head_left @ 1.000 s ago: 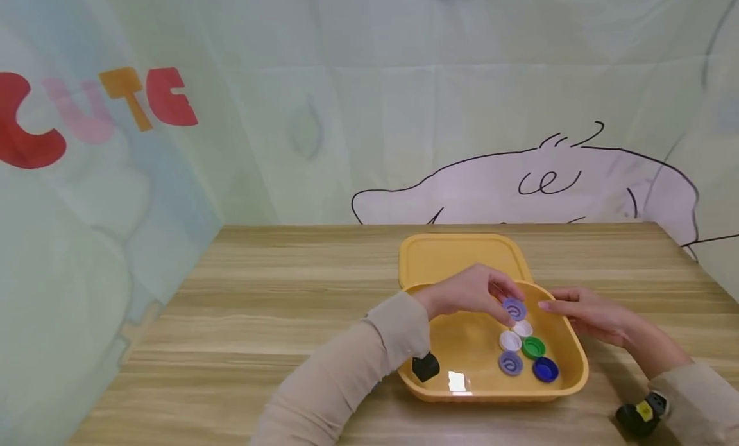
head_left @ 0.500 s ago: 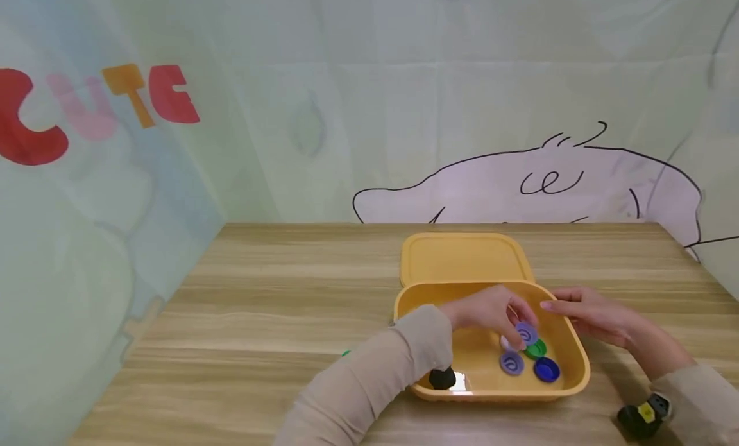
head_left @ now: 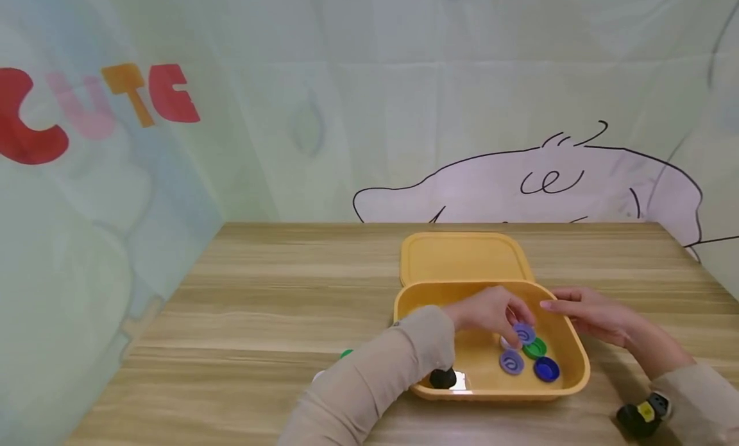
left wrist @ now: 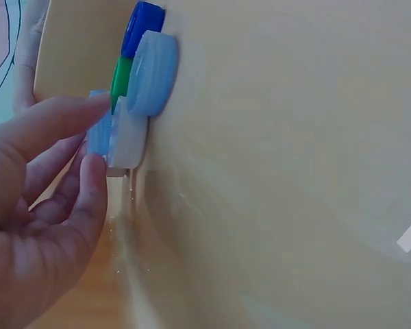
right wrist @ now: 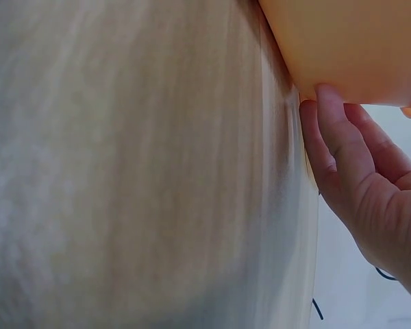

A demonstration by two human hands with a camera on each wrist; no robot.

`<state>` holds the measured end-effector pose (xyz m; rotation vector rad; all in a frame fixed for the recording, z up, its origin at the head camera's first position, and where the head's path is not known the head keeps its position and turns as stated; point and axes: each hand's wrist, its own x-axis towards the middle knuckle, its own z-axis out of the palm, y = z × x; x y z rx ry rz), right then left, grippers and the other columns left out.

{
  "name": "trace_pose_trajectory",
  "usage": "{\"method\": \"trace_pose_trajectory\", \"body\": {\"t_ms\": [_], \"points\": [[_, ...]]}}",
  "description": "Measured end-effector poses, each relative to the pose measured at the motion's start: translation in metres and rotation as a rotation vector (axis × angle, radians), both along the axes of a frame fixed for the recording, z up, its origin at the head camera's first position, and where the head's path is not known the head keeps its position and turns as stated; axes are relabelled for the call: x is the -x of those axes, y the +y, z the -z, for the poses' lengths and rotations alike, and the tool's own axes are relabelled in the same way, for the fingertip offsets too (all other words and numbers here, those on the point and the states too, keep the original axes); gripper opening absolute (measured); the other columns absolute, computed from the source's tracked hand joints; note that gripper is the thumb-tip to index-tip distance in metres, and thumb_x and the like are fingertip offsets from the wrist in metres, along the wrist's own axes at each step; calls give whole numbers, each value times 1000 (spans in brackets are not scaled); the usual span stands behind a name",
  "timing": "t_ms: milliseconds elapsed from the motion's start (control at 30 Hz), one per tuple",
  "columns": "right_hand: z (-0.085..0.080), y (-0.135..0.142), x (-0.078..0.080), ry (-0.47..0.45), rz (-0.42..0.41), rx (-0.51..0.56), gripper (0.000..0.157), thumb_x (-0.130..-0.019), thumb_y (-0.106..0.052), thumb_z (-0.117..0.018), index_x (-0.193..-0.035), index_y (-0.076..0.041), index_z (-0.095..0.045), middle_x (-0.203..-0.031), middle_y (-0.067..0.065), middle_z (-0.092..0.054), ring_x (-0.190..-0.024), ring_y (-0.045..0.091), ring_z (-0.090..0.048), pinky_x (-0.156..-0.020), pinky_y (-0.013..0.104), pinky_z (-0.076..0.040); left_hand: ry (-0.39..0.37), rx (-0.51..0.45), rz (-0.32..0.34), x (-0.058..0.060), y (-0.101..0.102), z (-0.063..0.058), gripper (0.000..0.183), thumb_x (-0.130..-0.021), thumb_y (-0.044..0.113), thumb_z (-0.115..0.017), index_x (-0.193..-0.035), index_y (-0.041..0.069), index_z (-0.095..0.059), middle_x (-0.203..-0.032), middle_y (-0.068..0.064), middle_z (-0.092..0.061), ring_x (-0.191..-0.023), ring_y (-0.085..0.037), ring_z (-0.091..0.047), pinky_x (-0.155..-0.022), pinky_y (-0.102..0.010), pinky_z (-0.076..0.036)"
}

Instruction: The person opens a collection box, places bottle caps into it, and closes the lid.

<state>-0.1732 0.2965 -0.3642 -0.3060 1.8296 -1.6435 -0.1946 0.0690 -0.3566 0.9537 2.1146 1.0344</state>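
My left hand [head_left: 491, 312] reaches into a yellow plastic box [head_left: 502, 393] and pinches a light purple bottle cap [head_left: 524, 334] between thumb and fingertips. In the left wrist view that cap sits right beside a white cap [left wrist: 131, 137], which the fingers partly cover in the head view. Around it on the box floor lie a second purple cap [head_left: 511, 362], a green cap [head_left: 534, 348] and a dark blue cap [head_left: 546, 369]. At the box's right side my right hand [head_left: 597, 314] holds the wall, thumb over the rim and fingers [right wrist: 349, 147] against the outside.
A flat yellow lid [head_left: 464, 257] lies on the wooden table [head_left: 277, 292] behind the box. Left of the box, a green cap [head_left: 346, 353] and a white piece [head_left: 318, 375] show from behind the left sleeve [head_left: 369, 385]. A printed cloth [head_left: 288, 112] hangs behind the table.
My left hand has lowered the purple cap deeper into the box, towards the other caps, then nearly stopped. The right hand stays at the box wall.
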Motion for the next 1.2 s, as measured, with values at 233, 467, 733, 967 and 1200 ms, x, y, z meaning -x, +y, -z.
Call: {"method": "trace_pose_trajectory", "body": {"t_ms": [233,467,733,967,1200], "points": [[-1,1,0,-11,-19,38,34,-100,-13,-41,-128,5,-50,-108,3,-65,-99,17,-62,-84,33,-51,5,-18,10,1,0,-3,35,-69,-5,-78,-102,2,-68,-88,3,-66,-76,-2,-55,-70,-10,-45],[-2,1,-1,-11,-13,32,32,-100,-14,-42,-125,1,-53,-108,2,-64,-99,16,-62,-84,32,-51,-30,-12,-13,1,-2,-11,34,-70,-3,-77,-102,4,-67,-89,5,-65,-78,-4,-56,-70,-13,-46],[0,1,-1,-14,-20,34,27,-99,-13,-42,-120,-7,-58,-108,3,-64,-98,16,-61,-84,33,-51,5,10,21,1,-5,-23,36,-71,1,-78,-106,4,-67,-96,3,-66,-81,-4,-55,-72,-12,-44],[1,2,0,-21,-20,57,27,-99,-13,-42,-120,-11,-59,-111,2,-62,-101,15,-60,-85,33,-50,34,-12,65,0,-6,-38,38,-72,1,-77,-108,2,-66,-103,-3,-67,-79,-4,-56,-71,-11,-45],[0,2,-1,-8,-21,42,27,-99,-13,-42,-120,-10,-60,-110,1,-63,-100,15,-60,-85,31,-50,24,-22,105,-9,-18,-54,38,-75,2,-75,-111,1,-64,-107,-4,-66,-83,-5,-57,-74,-11,-45]]}}
